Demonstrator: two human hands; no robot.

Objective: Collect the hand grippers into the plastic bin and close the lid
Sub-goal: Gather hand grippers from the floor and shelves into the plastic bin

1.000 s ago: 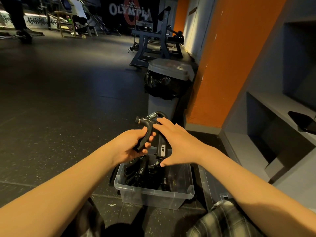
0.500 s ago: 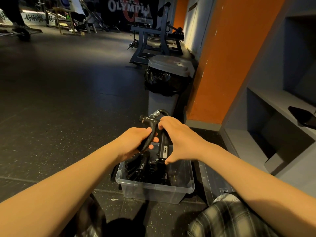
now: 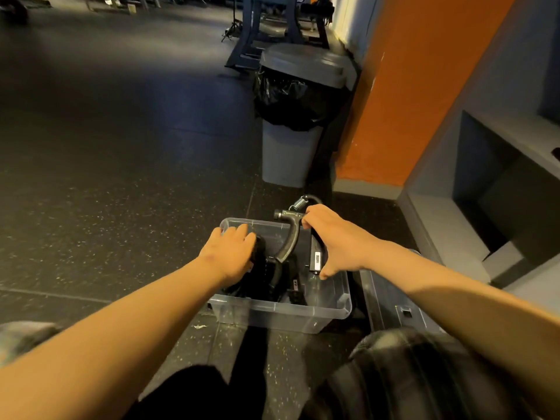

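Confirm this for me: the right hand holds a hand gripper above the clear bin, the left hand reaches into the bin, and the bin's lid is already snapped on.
Wrong on the lid. The head view shows the clear bin open, with its lid lying on the floor beside it. The rest holds: the right hand holds a hand gripper above the bin, and the left hand reaches into the bin.

Black hand gripper (image 3: 288, 241) with silver spring; clear plastic bin (image 3: 281, 313); dark speckled floor (image 3: 121, 177); orange wall (image 3: 418, 86); grey trash can (image 3: 291, 156).
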